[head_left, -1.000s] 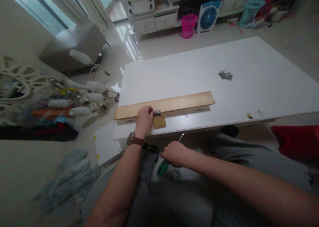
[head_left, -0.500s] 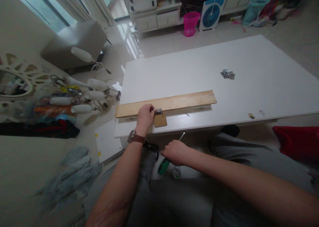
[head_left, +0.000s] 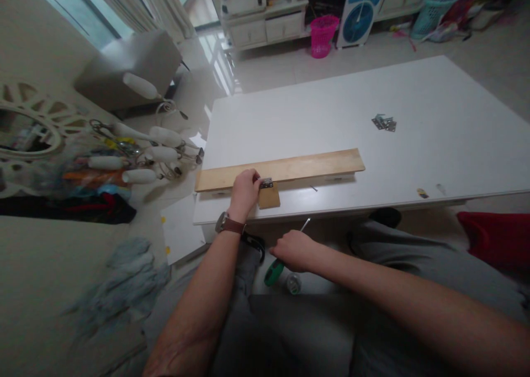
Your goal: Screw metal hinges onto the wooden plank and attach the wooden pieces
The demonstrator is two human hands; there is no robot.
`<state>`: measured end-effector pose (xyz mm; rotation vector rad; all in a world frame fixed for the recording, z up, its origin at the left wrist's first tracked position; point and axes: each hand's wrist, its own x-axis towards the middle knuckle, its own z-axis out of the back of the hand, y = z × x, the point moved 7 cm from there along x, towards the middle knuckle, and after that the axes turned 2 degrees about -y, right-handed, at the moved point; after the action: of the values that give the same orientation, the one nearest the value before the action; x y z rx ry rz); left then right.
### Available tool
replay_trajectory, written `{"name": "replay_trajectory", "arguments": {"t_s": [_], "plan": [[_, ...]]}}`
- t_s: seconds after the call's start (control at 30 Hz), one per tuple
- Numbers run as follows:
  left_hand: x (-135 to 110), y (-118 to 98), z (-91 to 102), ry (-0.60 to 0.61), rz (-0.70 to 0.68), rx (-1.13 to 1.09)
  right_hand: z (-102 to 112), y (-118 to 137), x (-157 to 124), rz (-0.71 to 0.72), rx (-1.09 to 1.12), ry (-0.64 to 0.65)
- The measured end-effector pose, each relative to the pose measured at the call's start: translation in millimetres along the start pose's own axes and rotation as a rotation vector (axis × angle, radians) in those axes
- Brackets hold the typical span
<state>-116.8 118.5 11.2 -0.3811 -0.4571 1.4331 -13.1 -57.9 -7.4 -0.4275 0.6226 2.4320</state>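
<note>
While a small metal fitting (head_left: 268, 183) is pinched by the closed fingers of the left hand (head_left: 245, 190), a screwdriver (head_left: 274, 273) is gripped in the right hand (head_left: 295, 251), fingers wrapped around it. In the head view, the fitting is located at the near edge of a long wooden board (head_left: 290, 168), directly at the far end of a small tan block (head_left: 269, 197); whether all three are in contact can't be told. The board is laid lengthwise on the white tabletop (head_left: 314, 106), left of its middle, and a pale strip is seen under its near edge. The screwdriver is held just off the tabletop's near edge, green handle down toward the person, metal shaft pointed up and away; no part is touched by its tip. A single screw (head_left: 314, 188) is seen right of the block, near the board. More metal plates (head_left: 384, 122) are heaped on the far right of the tabletop, well apart from both hands. A wristwatch (head_left: 222, 222) is worn on the left wrist. Below the right hand, a clear round container (head_left: 293, 283) is seen, contents too blurred to name.
</note>
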Motion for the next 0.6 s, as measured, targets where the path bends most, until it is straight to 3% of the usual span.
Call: {"name": "replay_trajectory", "arguments": {"t_s": [0.6], "plan": [[1.0,0.8,-0.5,0.029,-0.019,-0.029,-4.7,-1.4,1.0,0.008,0.018,-0.020]]}}
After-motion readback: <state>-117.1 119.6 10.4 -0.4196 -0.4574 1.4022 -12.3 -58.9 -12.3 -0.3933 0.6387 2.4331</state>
